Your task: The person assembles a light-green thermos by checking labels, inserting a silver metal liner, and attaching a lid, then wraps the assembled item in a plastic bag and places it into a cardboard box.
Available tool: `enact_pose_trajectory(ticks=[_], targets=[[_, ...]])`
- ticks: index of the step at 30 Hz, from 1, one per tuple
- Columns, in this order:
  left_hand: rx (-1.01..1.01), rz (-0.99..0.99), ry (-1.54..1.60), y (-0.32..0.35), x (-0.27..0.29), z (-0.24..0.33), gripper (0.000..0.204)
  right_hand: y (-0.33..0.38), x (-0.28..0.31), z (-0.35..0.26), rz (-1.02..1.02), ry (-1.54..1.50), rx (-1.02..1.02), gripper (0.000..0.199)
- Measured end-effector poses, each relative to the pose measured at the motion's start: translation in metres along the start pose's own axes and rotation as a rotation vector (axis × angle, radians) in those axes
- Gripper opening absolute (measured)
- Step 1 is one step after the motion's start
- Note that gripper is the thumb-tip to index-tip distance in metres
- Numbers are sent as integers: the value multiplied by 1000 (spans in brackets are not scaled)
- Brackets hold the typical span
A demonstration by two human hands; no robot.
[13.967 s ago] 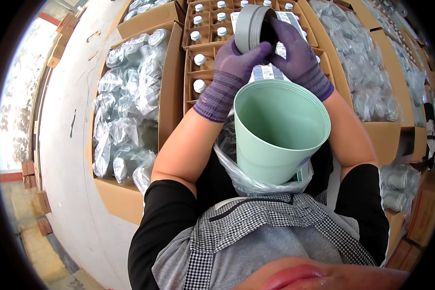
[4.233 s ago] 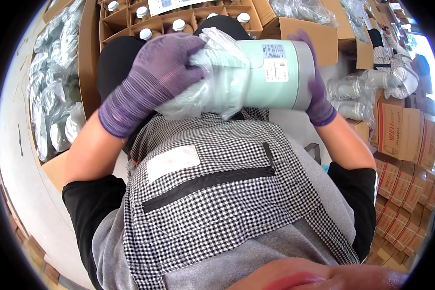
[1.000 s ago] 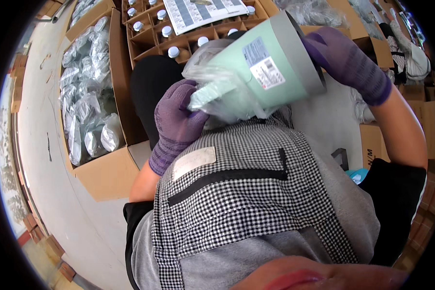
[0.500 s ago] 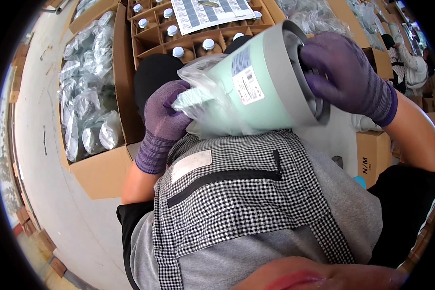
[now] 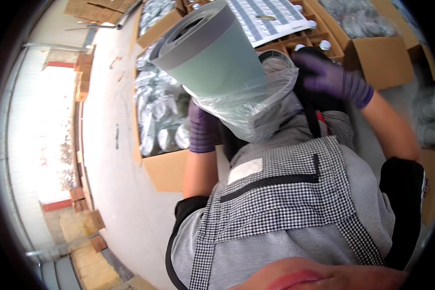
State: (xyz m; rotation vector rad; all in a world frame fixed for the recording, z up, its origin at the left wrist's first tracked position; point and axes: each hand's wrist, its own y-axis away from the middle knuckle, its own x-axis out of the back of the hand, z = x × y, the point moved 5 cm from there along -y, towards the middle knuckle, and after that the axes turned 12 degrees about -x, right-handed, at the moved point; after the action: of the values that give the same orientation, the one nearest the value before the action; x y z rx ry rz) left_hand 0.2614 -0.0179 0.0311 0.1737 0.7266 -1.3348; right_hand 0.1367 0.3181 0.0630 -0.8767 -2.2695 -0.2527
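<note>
A pale green tapered container (image 5: 222, 67) with a wide grey collar tilts up to the left in front of me. A clear plastic bag (image 5: 246, 104) covers its lower part and spreads to the right. My left hand (image 5: 201, 126), in a purple knit glove, holds the container from its left side; the fingers are hidden behind it. My right hand (image 5: 326, 77), gloved the same way and slightly blurred, is off the container, just right of the bag's edge. Its fingers are apart with nothing visible in them. A round grey-rimmed shape (image 5: 277, 59) shows beside the bag; its kind is unclear.
An open carton (image 5: 166, 166) of bagged items stands at the left. Ahead, a divided carton holds white-capped bottles (image 5: 324, 45), with a printed sheet (image 5: 270, 21) lying over it. Another carton (image 5: 383, 62) with clear-wrapped items is at the right.
The container has swung from pointing right to pointing up left, with its grey collar now at the far left. My right hand has come off the collar. The view has shifted left.
</note>
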Motion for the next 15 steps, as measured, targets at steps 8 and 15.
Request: enact_pose_trajectory(ticks=[8, 15], targets=[[45, 38, 99, 25, -1, 27, 63, -24, -49, -102, 158, -607, 97, 73], [-100, -294, -270, 39, -65, 73, 88, -16, -2, -97, 818, 352, 277, 49]])
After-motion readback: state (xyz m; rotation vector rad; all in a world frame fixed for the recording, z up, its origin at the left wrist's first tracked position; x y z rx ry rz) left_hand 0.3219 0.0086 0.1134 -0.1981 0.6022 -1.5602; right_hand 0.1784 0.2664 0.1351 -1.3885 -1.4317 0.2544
